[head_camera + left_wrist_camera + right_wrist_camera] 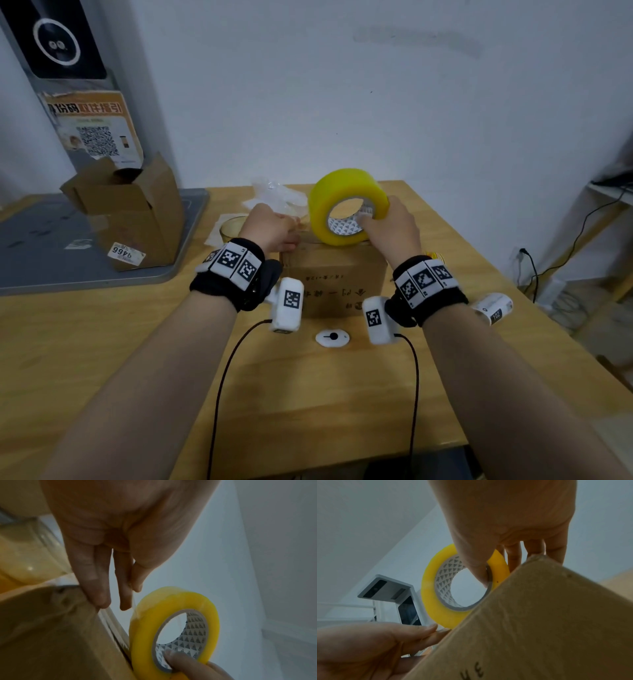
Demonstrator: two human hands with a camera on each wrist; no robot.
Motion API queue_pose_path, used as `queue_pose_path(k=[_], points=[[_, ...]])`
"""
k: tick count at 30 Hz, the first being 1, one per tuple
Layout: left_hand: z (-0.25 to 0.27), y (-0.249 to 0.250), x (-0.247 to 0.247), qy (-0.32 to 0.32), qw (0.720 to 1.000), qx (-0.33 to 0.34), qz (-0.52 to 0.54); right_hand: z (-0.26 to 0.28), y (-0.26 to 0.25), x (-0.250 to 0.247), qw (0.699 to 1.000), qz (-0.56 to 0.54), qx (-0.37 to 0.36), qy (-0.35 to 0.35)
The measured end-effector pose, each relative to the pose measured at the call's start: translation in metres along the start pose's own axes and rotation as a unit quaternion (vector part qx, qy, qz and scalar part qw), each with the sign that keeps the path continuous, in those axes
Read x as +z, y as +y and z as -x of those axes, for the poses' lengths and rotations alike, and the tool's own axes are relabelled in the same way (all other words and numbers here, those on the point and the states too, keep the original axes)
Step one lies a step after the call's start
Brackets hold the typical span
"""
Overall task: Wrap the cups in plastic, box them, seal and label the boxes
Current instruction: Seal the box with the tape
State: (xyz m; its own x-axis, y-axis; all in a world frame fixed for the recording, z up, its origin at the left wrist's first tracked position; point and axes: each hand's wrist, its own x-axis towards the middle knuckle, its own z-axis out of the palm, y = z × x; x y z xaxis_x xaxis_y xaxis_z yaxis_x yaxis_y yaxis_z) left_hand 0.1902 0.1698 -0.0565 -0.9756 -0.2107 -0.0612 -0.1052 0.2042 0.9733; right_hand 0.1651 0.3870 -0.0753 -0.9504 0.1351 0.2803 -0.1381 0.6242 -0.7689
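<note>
A closed brown cardboard box [337, 277] stands on the wooden table [102, 342]. My right hand [373, 219] grips a yellow tape roll [342, 198] upright on the box top, with the thumb inside the patterned core [447, 574]. My left hand [291, 228] is at the box's top left edge. Its thumb and finger pinch the clear tape end [133, 588] drawn from the tape roll [171, 615]. A glass cup [231, 228] sits just behind the left hand, and crumpled clear plastic [277, 197] lies beyond it.
An open cardboard box [130, 212] stands on a grey mat [41, 246] at the left. A small white disc [332, 338] lies in front of the closed box. A white label roll [493, 308] rests near the table's right edge. The wall is close behind.
</note>
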Motion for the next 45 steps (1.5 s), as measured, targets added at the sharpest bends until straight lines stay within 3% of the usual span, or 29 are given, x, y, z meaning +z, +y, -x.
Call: queue_pose_path(k=[6,12,17,28,38,42,45], points=[[-0.002,0.017,-0.007,0.056,0.977,0.054,-0.198,0.003,0.006,0.002,0.999,-0.047,0.009,-0.018],[0.005,0.004,-0.010,0.054,0.994,0.029,-0.089,0.003,0.011,0.006,0.994,-0.112,0.008,0.001],[0.009,-0.007,-0.007,0.027,0.998,-0.037,0.039,0.006,0.005,0.012,0.999,-0.046,-0.002,-0.001],[0.010,-0.021,-0.008,0.007,0.990,-0.080,0.117,-0.001,0.001,0.005,1.000,-0.016,-0.018,-0.006],[0.017,-0.026,-0.023,-0.029,0.957,-0.133,0.255,-0.012,0.011,-0.020,0.998,-0.045,-0.033,0.042],[0.020,-0.028,-0.031,-0.030,0.958,-0.120,0.260,-0.013,0.007,-0.029,0.996,-0.030,-0.041,0.068],[0.021,-0.038,-0.031,-0.015,0.964,-0.106,0.243,-0.010,0.010,-0.025,0.995,-0.072,-0.005,0.064]])
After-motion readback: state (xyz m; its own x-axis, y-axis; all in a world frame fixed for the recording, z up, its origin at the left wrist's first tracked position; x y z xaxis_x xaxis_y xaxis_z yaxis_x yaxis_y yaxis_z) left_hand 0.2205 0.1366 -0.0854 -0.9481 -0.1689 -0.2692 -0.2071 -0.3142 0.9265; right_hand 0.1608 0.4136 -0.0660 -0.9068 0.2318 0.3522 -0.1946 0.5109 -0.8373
